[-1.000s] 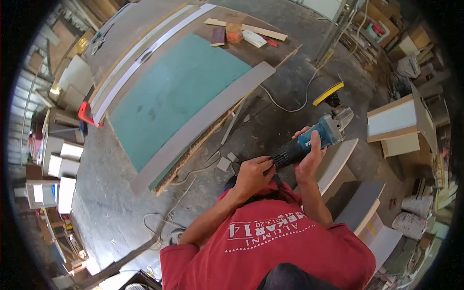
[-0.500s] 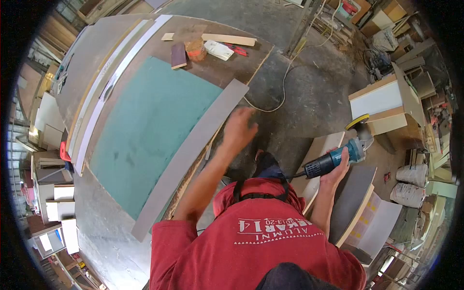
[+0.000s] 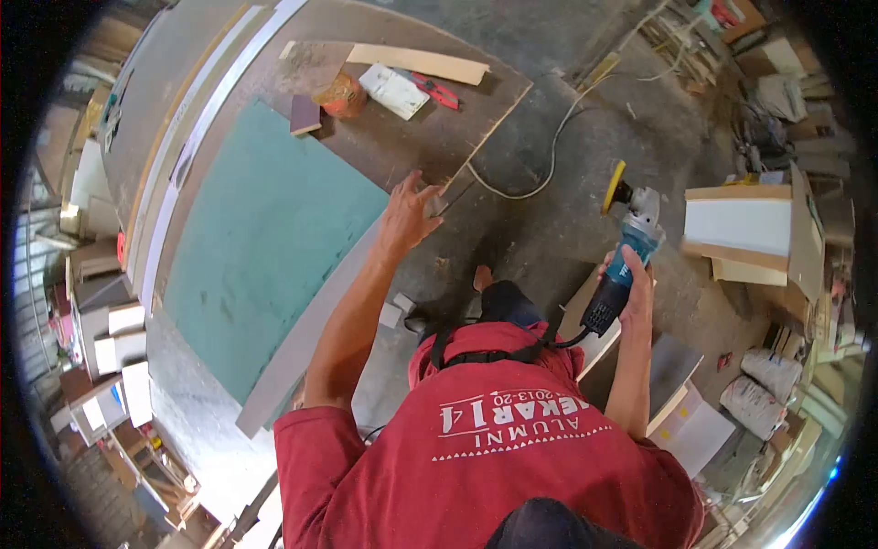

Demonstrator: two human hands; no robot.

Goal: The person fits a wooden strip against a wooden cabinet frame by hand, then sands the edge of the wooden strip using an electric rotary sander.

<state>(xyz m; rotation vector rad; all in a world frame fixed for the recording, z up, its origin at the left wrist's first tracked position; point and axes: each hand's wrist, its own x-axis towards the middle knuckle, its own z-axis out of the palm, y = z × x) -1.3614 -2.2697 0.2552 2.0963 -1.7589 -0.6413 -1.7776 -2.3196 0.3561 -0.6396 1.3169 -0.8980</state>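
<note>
My right hand [image 3: 635, 284] is wrapped round the body of a teal and black angle grinder [image 3: 631, 247], held off to the right of the table with its yellow disc [image 3: 614, 188] turned forward. My left hand [image 3: 409, 215] is at the far end of a long grey board strip [image 3: 311, 325], its fingers over one side and the thumb on the other. The strip lies along the table's near edge, overlapping a green sheet [image 3: 265, 238]. Part of its far end is hidden under the hand.
Beyond the sheet lie a dark block [image 3: 305, 115], an orange-brown tub [image 3: 343, 97], a white packet [image 3: 394, 91], red-handled pliers [image 3: 435, 91] and a wood strip [image 3: 416, 62]. A cable [image 3: 554, 151] crosses the floor. A white-panelled wooden box [image 3: 737, 225] stands right.
My left hand has come from above the strip's edge onto its far end. The grinder has swung from pointing right to pointing forward, still in my right hand. The view has shifted.
</note>
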